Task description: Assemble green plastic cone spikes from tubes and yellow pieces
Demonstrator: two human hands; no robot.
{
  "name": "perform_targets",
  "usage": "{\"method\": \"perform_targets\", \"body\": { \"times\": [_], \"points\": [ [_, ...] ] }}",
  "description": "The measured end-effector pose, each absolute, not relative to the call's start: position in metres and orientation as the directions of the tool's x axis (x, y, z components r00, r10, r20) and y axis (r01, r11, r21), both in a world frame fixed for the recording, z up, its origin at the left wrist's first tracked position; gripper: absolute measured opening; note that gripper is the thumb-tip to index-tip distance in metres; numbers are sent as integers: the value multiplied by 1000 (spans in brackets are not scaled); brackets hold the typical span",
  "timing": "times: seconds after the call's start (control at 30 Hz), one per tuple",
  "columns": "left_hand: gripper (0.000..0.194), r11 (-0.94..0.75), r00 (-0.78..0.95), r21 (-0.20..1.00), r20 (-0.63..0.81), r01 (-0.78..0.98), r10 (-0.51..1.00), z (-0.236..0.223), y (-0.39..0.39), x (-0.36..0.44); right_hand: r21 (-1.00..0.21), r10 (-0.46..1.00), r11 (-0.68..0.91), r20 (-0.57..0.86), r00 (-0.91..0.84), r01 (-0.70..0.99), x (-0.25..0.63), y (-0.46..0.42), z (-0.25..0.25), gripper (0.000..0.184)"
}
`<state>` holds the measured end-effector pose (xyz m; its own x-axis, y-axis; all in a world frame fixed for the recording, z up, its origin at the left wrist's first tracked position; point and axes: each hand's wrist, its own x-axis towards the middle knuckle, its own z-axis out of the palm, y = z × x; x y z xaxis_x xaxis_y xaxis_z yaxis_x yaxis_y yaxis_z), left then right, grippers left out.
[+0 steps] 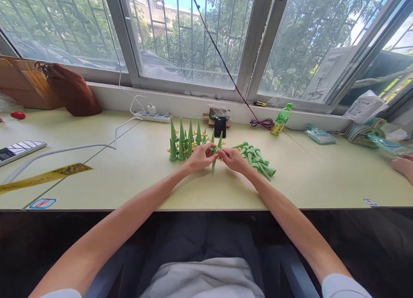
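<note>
My left hand (201, 157) is closed around a green cone-shaped spike (213, 166), its pointed end directed down toward the table. My right hand (235, 159) meets it from the other side, thumb and fingers pinched at the spike's upper part; the exact grip is partly hidden. Left of my hands, several green spikes (181, 136) with small yellow pieces stand upright in rows, tips up. Beside my right hand lies a loose pile of similar green spikes (258, 159). More upright tips show just behind my fingers.
Behind the spikes are a black phone (220, 127), a power strip (153, 116) and a green bottle (282, 119). A white cable (74, 147) crosses the left side, near another phone (22, 151). Another person's hand (403, 167) is at the far right.
</note>
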<state>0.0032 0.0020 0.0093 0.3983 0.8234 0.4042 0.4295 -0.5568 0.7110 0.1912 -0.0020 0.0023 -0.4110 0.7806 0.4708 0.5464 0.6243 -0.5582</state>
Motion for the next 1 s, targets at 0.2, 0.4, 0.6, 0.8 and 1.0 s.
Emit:
{"method": "perform_targets", "body": {
  "times": [0.2, 0.4, 0.6, 0.8, 1.0],
  "points": [
    [39, -568, 394, 706, 422, 422, 817, 10, 1, 4, -568, 784, 621, 465, -412, 540, 192, -1, 2, 60],
    [38, -588, 386, 680, 449, 437, 806, 9, 2, 4, -574, 783, 623, 465, -414, 532, 192, -3, 4, 61],
    [36, -609, 395, 644, 464, 463, 792, 10, 0, 5, -593, 793, 609, 451, -409, 527, 192, -3, 4, 61],
    [33, -618, 404, 623, 468, 480, 786, 10, -2, 5, -599, 805, 593, 435, -403, 538, 191, -4, 6, 64],
    [32, -605, 408, 624, 448, 494, 795, 11, -3, 6, -598, 815, 579, 420, -399, 555, 191, -5, 7, 67]
  ]
}}
